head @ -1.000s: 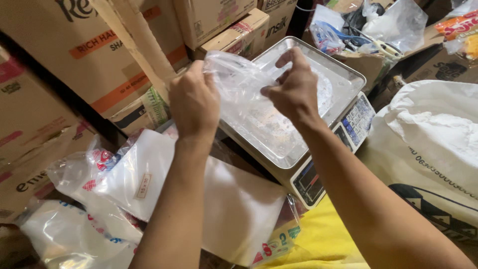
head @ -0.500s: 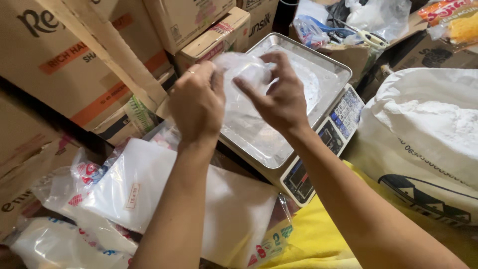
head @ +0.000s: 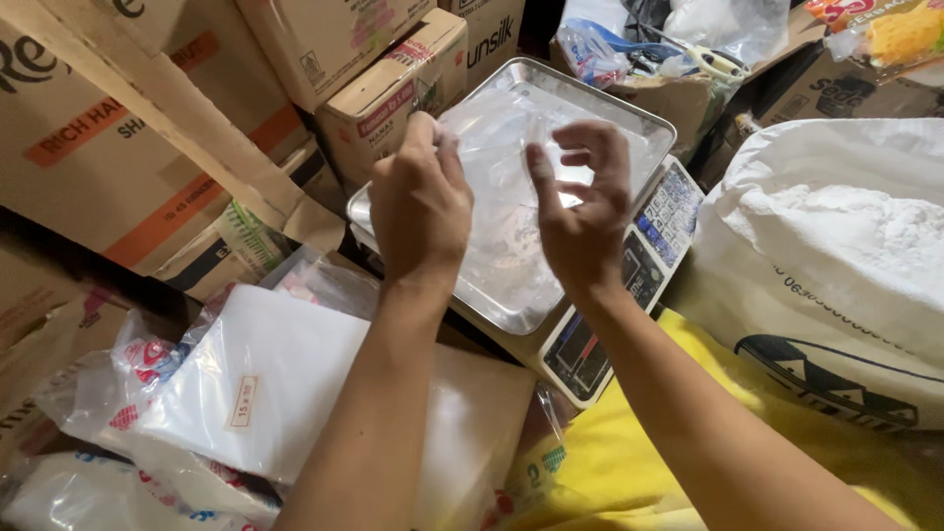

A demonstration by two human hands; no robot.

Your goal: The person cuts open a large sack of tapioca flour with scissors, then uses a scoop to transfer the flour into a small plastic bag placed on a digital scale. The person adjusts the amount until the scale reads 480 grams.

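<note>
Bag position: clear plastic bag is held up between my two hands, directly over the metal tray of the weighing scale; it hangs above the tray, and I cannot tell whether its lower edge touches it.
Left hand: fingers curled closed, pinching the bag's left upper edge between thumb and forefinger.
Right hand: fingers half open and spread, thumb and fingertips against the bag's right side; whether they grip the film I cannot tell.
Key relation: the bag lies between my hands, nearer the left one, which has the firm hold; its mouth runs roughly from hand to hand.
Bag material: thin, transparent, crinkled film, limp, with glare patches.
Tray: shallow, rectangular, rounded corners, brushed shiny metal.
Scale: white body with a keypad face sloping toward me.
Sack: large white woven sack at my right, open, holding white powder.
Bag stack: flat packs of clear bags lying below my left forearm.
Cartons: brown cardboard boxes stacked beyond and to the left.
</note>
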